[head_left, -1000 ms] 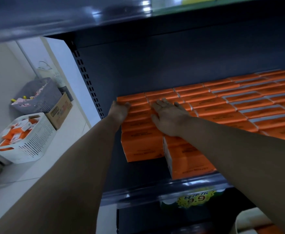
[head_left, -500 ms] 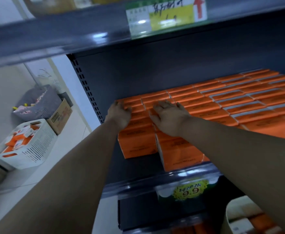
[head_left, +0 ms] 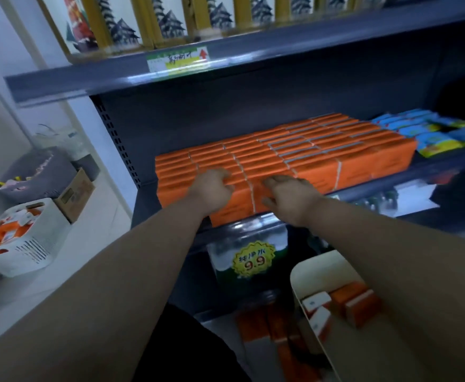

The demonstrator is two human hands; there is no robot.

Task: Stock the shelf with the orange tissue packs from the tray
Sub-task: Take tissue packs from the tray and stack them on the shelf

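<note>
the shelf (head_left: 377,190) is largely stocked. one block of orange packs (head_left: 308,150) fills its left and middle. the packs stand on edge, some six columns across and several deep, though blur stops an exact count. the front-left part of the shelf looks ragged, with the front packs there jutting toward the shelf lip ahead of the far-left column. i judge the step in hand to be squaring up these front packs. the task looks well past halfway but not done.

a patch of blue packs (head_left: 418,130) lies at the shelf's right end, just beside the orange block.

what is left sits off the shelf. one cream tray (head_left: 298,274), below the shelf and to the right, holds about four loose packs (head_left: 359,304), some showing white ends. one white basket (head_left: 30,252) on the floor left of the shelf also holds orange and white packs, too jumbled to count.

two hands are on the block at the shelf's front. the right hand (head_left: 289,197) lies with fingers spread and straight against the front packs, pressing and gripping nothing. the left hand (head_left: 212,186) rests on the pack tops with fingers bent. whether it grips one or only pushes i cannot tell.

one yellow tag (head_left: 253,260) hangs below the shelf lip.
</note>
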